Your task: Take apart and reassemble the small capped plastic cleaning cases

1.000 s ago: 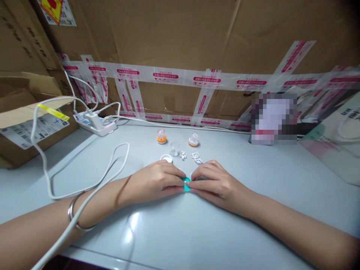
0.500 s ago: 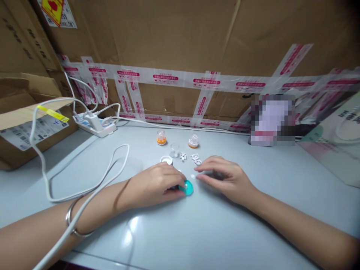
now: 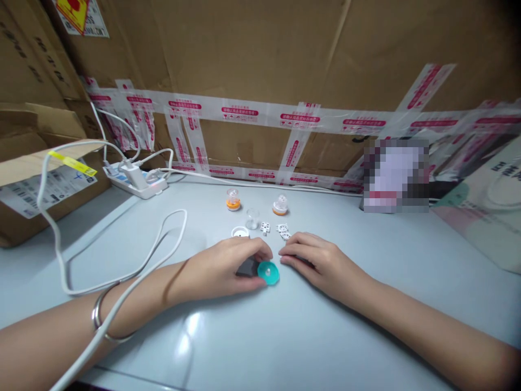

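Note:
A teal scalloped plastic disc [image 3: 268,273] with a small pale centre lies on the table. My left hand [image 3: 230,267] is curved beside it, thumb touching its near edge and index finger lifted off it, so the hand is open. Just to the right, my right hand [image 3: 321,263] has its thumb and fingertips pinched at the spot of a small white disc, which they now cover. Beyond the hands are a white ring-shaped cap [image 3: 240,232], a clear cup [image 3: 252,219], a white cut-out piece [image 3: 265,228] and white wheel-like pieces [image 3: 283,231].
Two small clear-domed pieces, an orange-based one [image 3: 233,200] and a white-and-orange one [image 3: 280,205], stand farther back. A power strip [image 3: 138,182] and white cable [image 3: 57,239] lie left. Cardboard boxes [image 3: 252,60] wall the back; a blurred-out phone-like object [image 3: 394,174] leans right.
My left index finger has lifted from the teal disc. My right fingers have closed over the small white disc, which was visible before beside their tips.

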Available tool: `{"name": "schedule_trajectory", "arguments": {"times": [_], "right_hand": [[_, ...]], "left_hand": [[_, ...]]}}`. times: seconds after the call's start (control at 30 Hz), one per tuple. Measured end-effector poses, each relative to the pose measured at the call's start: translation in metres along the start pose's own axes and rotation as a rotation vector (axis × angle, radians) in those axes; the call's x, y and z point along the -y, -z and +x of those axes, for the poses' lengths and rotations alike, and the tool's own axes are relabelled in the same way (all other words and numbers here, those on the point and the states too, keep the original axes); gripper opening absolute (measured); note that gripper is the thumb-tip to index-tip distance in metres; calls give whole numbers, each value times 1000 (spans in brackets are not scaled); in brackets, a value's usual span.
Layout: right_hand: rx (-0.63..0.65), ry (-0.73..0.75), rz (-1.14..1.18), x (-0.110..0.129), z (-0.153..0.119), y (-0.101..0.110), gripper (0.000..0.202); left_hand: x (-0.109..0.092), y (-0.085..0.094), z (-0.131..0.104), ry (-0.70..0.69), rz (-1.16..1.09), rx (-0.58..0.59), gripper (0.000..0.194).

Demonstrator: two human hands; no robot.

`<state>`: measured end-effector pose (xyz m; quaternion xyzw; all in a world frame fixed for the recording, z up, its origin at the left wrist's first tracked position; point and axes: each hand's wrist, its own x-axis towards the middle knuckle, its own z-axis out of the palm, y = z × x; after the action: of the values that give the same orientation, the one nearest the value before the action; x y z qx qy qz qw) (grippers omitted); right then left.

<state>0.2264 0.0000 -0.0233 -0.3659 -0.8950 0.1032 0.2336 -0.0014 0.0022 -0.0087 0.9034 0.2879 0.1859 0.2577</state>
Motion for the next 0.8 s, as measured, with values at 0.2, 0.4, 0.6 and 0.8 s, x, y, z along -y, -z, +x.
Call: {"name": "schedule_trajectory", "arguments": {"times": [0.2,0.4,0.6,0.8], "right_hand": [[-19,86,-153,0,-3,-1,22],[-129,-80,125,2,-3,2,15],[-102,-99,321,11,-3,-2,12],[-48,-34,414,11,1,-6,14]], "left_hand": [[3,0,1,7,-83,-7,27],[4,-1,1,17,-73,-41,40],[-1,-10,3,58,-69,-85,43],[-2,-15,4,68,-66,-86,30]]}}
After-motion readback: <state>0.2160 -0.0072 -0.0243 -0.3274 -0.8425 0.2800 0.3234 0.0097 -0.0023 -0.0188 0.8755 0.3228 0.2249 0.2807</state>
